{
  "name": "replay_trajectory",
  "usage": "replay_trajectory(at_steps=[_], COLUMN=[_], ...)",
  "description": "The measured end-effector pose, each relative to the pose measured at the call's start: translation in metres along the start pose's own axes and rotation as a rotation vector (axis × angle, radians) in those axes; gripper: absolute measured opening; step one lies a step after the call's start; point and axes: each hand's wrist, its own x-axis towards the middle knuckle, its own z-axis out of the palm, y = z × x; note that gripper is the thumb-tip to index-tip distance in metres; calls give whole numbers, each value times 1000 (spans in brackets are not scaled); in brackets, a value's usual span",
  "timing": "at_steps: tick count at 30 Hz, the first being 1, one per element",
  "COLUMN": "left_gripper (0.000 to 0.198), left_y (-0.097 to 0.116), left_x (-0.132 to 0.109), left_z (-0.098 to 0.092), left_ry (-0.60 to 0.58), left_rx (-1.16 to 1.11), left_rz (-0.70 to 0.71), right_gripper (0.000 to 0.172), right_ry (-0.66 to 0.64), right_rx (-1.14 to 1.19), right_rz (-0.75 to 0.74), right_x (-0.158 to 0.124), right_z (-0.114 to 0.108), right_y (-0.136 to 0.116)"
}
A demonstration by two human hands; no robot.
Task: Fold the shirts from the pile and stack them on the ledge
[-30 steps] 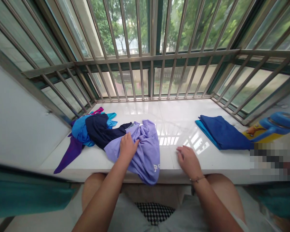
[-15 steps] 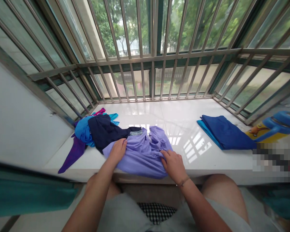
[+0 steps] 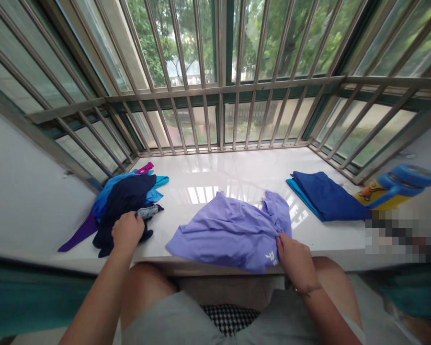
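Right hand [image 3: 296,262] gripping 4 o'clock edge of lilac T-shirt [image 3: 230,235] lying flat on windowsill [image 3: 237,167]; left hand [image 3: 128,231] clenched on navy garment [image 3: 125,196] atop clothes pile [image 3: 104,206] at shirt's 9 o'clock.

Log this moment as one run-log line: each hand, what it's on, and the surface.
left hand: on navy garment | right hand: grip on lavender T-shirt | surface: white windowsill

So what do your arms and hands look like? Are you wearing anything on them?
Both arms are bare, with no sleeves showing, and there are no gloves on the left hand or the right hand. A thin bracelet circles the right wrist. I can't see anything on the left wrist.
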Motion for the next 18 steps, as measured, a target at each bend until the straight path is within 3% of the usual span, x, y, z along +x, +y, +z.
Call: replay_trajectory(at_steps=[2, 4, 6, 9, 11, 13, 15, 18], left_gripper=[33, 37, 47, 53, 52, 48, 35, 19], left_y=[34, 75, 111, 144, 151, 149, 144, 136], left_x=[-28, -59, -88, -111, -112, -102, -86, -52], left_z=[15, 37, 58, 75, 74, 67, 56, 34], left_ry=[41, -35, -134, -120, -101, -156, -282, -391], left_rx=[-162, -241, -276, -219, -187, -174, -203, -340], left_rz=[276, 440, 529, 510, 439, 373, 352, 323], right_gripper=[33, 34, 37, 38, 36, 48, 55, 34], right_ry=[6, 2, 13, 117, 208, 235, 150, -56], right_rx=[75, 175, 259, 271, 241, 224, 223, 191], right_rz=[-69, -149, -212, -209, -201, -257, -355, -451], right_x=[-17, -31, -37, -24, -4, 20, 45, 80], right_z=[5, 6, 3, -6, -10, -11, -12, -26], right_y=[-12, -25, -33, -30, -21, -12, -4, 1])
